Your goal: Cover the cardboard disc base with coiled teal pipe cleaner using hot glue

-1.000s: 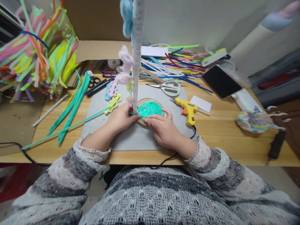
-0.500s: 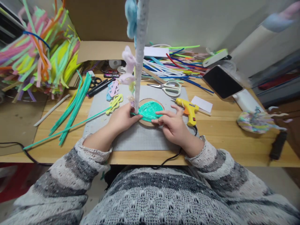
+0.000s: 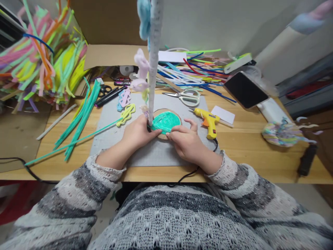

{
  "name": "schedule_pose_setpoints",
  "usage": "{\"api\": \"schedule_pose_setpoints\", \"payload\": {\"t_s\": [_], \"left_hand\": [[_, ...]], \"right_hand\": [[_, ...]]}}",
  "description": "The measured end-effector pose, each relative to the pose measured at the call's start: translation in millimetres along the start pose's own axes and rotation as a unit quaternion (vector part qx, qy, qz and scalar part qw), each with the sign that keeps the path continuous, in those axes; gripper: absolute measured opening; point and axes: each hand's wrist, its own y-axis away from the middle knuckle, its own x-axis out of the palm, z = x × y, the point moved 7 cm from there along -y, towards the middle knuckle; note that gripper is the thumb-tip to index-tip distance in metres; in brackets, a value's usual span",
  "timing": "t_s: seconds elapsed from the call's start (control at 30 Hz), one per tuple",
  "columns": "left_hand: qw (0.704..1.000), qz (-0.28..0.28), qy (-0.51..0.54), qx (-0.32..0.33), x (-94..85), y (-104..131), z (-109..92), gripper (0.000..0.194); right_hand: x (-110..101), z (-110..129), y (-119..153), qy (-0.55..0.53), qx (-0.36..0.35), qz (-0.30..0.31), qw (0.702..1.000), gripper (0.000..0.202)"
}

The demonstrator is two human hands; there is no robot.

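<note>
A round wooden disc (image 3: 162, 136) lies on the grey mat, its top covered by a green fuzzy spiral (image 3: 166, 121). At its left edge stands an upright white post (image 3: 154, 62) with pastel fuzzy shapes on its left side. My left hand (image 3: 137, 131) is at the foot of the post, thumb on the spiral's lower left edge; what its hidden fingers hold cannot be made out. My right hand (image 3: 187, 140) has thumb and fingertips pinched at the spiral's lower right edge. A green fuzzy stem (image 3: 75, 142) runs from near my left hand toward the lower left.
A yellow glue gun (image 3: 208, 121) and white-handled scissors (image 3: 189, 97) lie right of the disc. Green stems (image 3: 84, 118) and a large colourful bundle (image 3: 39, 59) are at the left. A phone (image 3: 245, 89) and loose stems lie at the back.
My right hand's fingers have drawn together and moved slightly left along the spiral's lower edge. My left thumb has slid slightly right. The whole view has shifted a little.
</note>
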Motion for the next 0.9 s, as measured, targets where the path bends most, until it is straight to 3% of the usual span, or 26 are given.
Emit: {"api": "schedule_pose_setpoints", "payload": {"t_s": [0.1, 0.2, 0.27, 0.57, 0.9], "left_hand": [[1.000, 0.004, -0.003, -0.003, 0.6, -0.3, 0.1, 0.055], [1.000, 0.001, -0.004, 0.003, 0.0, -0.2, -1.1, 0.055], [1.000, 0.003, -0.002, 0.004, -0.3, -0.2, -0.8, 0.055], [0.999, 0.017, 0.032, 0.011, -1.5, -0.6, 2.7, 0.046], [0.999, 0.014, 0.032, 0.010, -1.1, -2.1, 3.8, 0.046]], "right_hand": [[-10.1, -11.1, 1.0, -0.082, 0.050, -0.066, 0.993, 0.022], [-21.8, -26.5, 5.0, -0.164, 0.116, -0.158, 0.967, 0.021], [-22.8, -35.2, 6.5, -0.202, 0.149, -0.183, 0.951, 0.019], [0.7, -43.5, 0.0, -0.129, 0.165, -0.087, 0.974, 0.006], [6.0, -47.9, 1.8, -0.112, 0.204, -0.029, 0.972, 0.004]]}}
